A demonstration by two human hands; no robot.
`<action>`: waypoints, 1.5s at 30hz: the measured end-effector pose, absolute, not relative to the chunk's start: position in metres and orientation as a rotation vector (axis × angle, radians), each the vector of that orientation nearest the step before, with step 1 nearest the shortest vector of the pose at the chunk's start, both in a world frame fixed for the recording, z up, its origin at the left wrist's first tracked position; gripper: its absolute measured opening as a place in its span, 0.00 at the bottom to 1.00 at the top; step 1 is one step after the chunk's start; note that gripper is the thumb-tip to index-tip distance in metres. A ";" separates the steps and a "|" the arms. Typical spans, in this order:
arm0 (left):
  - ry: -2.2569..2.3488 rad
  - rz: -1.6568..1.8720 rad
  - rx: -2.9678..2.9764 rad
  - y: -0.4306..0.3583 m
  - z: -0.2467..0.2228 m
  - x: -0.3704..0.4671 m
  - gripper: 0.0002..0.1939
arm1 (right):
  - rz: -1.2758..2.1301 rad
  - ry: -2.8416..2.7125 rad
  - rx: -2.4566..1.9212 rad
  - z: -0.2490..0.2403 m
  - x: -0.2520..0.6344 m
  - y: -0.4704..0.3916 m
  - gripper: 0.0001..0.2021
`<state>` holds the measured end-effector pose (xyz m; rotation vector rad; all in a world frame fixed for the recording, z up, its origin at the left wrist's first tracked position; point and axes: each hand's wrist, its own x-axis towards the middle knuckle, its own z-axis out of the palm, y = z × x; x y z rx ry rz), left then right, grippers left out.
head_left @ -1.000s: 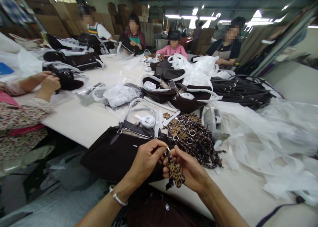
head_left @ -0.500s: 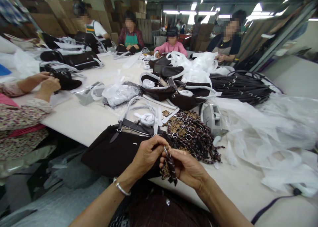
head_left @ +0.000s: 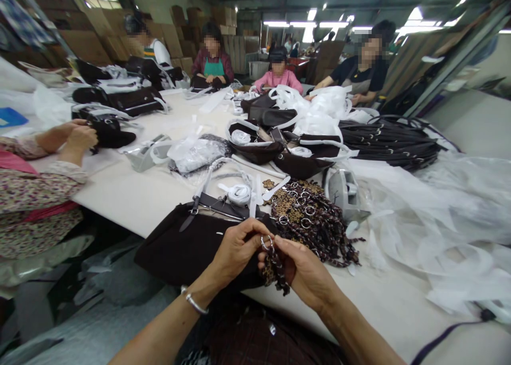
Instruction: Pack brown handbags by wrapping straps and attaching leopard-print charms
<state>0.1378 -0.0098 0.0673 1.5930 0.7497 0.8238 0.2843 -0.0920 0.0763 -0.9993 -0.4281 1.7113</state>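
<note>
Between my two hands hangs a leopard-print bag charm (head_left: pixel 272 272) with dark twisted strands and a silver ring at its top. My left hand (head_left: pixel 239 248) pinches the ring with thumb and forefinger. The fingers of my right hand (head_left: pixel 305 266) are closed around the other side of the ring and the charm's upper part. Just beyond my left hand a dark brown handbag (head_left: pixel 179 248) lies at the table edge, its handles wrapped in white. A heap of similar charms (head_left: pixel 309 216) with silver rings lies behind my right hand.
A grey tape dispenser (head_left: pixel 341 192) stands right of the heap. Clear plastic sheets (head_left: pixel 439 221) cover the table's right side, near a bundle of black straps (head_left: pixel 391 141). More bags (head_left: pixel 255 141) lie mid-table. Co-workers sit around it; one's hands (head_left: pixel 82 136) work at the left.
The silver ring has turned to face me more, and the charm hangs slightly further right. The view has shifted a little. A co-worker at the back right has reached an arm out.
</note>
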 end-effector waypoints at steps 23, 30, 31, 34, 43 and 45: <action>0.726 0.326 1.386 0.024 0.087 0.126 0.11 | 1.281 -0.706 -1.334 0.056 0.280 -0.078 0.16; 1.095 0.193 1.669 0.082 0.042 0.133 0.02 | 1.291 -0.658 -1.428 0.045 0.279 -0.056 0.14; 1.095 0.177 1.650 0.086 0.035 0.136 0.02 | 1.291 -0.638 -1.436 0.042 0.279 -0.053 0.14; 1.100 0.162 1.570 0.087 0.018 0.142 0.06 | 1.291 -0.584 -1.427 0.036 0.280 -0.046 0.15; 1.093 0.320 1.272 0.083 0.001 0.147 0.13 | 1.178 -0.570 -1.510 0.022 0.274 -0.029 0.11; 1.081 0.351 1.228 0.085 0.000 0.149 0.15 | 1.188 -0.588 -1.507 0.016 0.275 -0.023 0.12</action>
